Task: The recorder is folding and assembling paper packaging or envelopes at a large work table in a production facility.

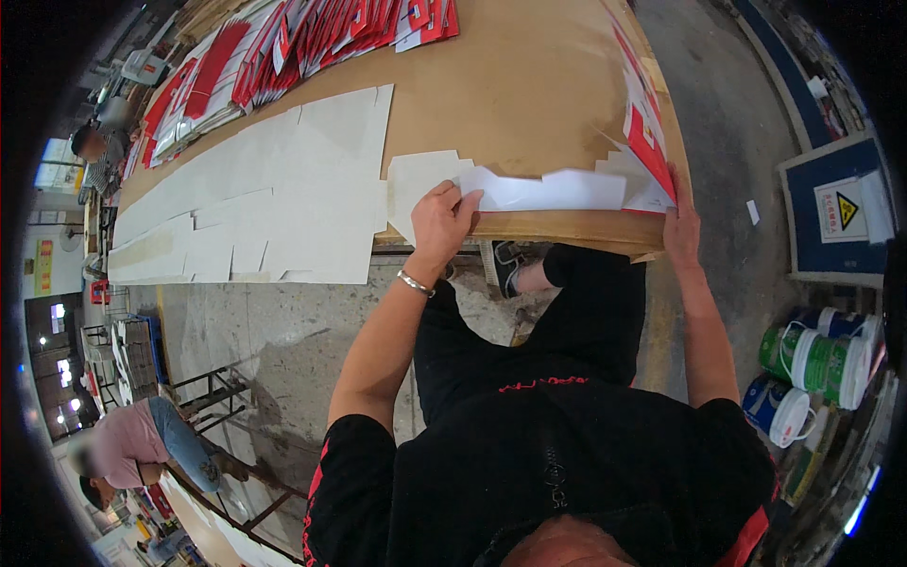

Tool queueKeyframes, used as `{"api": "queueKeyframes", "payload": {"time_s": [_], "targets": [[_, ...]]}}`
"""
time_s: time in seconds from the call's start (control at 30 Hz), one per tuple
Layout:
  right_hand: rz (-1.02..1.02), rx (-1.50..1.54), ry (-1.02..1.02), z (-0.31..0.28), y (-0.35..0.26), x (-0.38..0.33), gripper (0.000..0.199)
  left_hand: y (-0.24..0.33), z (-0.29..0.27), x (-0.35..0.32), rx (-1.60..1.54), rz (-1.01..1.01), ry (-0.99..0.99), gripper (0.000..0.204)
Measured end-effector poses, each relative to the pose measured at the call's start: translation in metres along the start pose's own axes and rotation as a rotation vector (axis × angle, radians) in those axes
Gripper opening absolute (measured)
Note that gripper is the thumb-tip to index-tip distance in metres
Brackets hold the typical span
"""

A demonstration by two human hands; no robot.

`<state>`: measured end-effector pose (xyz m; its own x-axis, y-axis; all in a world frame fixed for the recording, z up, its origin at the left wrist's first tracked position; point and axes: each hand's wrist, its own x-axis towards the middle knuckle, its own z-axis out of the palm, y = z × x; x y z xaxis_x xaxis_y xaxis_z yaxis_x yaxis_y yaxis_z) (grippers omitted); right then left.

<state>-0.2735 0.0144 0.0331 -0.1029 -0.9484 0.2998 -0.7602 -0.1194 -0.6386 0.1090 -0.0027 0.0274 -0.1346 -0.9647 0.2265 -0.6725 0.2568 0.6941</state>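
Note:
A printed cardboard sheet, red and white outside and plain white inside, lies partly folded at the table's near edge. Its white front flap [553, 192] stands up toward me. Along the table's right edge its red side panel [646, 142] is raised too. My left hand [444, 219] pinches the left end of the white flap, thumb on the near face. At the right corner my right hand [682, 227] grips the lower end of the red panel, its fingers partly hidden behind it. A pale cardboard piece [416, 181] lies beside my left hand.
Large pale cardboard sheets [283, 189] overlap on the brown table [510, 94] to the left. A pile of red and white folded cartons [321, 42] covers the far left. Paint buckets [814, 364] stand on the right. A person [142, 439] sits at the lower left.

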Motion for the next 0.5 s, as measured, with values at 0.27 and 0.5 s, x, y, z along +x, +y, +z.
{"api": "queueKeyframes", "payload": {"time_s": [0.27,0.5], "targets": [[-0.465,-0.434,-0.306,0.010,-0.037,-0.003,0.055,0.010,0.023,0.004,0.529,0.259,-0.042,0.056],[-0.602,-0.431,-0.435,0.051,-0.076,-0.009,0.065,0.027,-0.011,-0.021,0.531,0.301,-0.120,0.091]]}}
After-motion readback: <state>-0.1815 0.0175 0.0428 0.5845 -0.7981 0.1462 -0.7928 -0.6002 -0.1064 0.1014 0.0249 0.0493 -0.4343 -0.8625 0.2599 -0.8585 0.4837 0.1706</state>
